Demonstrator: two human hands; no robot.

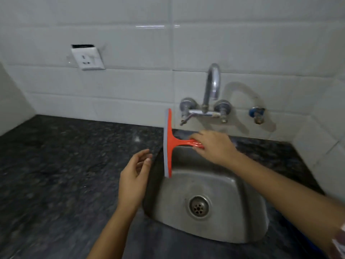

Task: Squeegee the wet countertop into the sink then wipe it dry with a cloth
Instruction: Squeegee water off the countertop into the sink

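- The squeegee (169,144) is held blade-upright over the left rim of the sink (242,193).
- For a clean pass, the blade should be pressed evenly on the surface (56,165) left of the sink and drawn sinkward.
- Its handle is gripped by the right hand (214,146), which is reached across the sink.
- The left hand (133,176) is held loosely open and empty beside that rim.

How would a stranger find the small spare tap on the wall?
Start at the steel sink in the dark countertop. On the white tiled wall behind it is a chrome gooseneck faucet; the small tap sits to its right. Alone among the fittings, it has a blue handle.
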